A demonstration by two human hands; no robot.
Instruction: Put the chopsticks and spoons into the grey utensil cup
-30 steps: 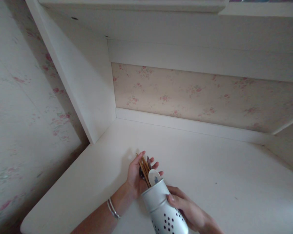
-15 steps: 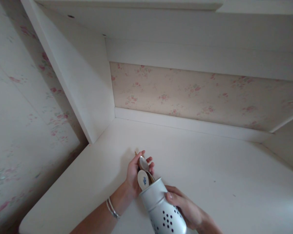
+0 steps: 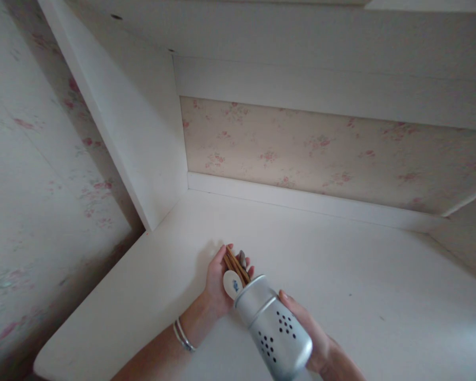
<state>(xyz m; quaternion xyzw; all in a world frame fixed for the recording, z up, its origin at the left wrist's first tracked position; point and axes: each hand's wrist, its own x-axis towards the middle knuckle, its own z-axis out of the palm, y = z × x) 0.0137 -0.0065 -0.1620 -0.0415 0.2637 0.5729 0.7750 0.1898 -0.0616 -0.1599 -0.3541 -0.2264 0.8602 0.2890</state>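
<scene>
My right hand (image 3: 307, 328) grips a silver metal utensil holder (image 3: 275, 323) with round drain holes, from its right side. The holder is tilted over, its mouth pointing up and left toward my left hand (image 3: 218, 286). Out of that mouth stick brown chopsticks (image 3: 236, 263), a white spoon (image 3: 232, 284) with a blue mark, and a metal spoon (image 3: 243, 259). My left hand curls around these utensils from the left and below, its fingertips showing past them. Their lower ends are hidden inside the holder. A silver bangle (image 3: 182, 336) circles my left wrist.
Both hands are above a white desk top (image 3: 301, 248). A white upright panel (image 3: 143, 132) rises at the left, a white shelf (image 3: 301, 37) overhangs above, and floral wallpaper (image 3: 293, 148) shows behind.
The holder has rolled in my right hand and moved slightly right, showing more holes. The chopsticks now stand out in my left palm, and the metal spoon has slid toward the fingertips.
</scene>
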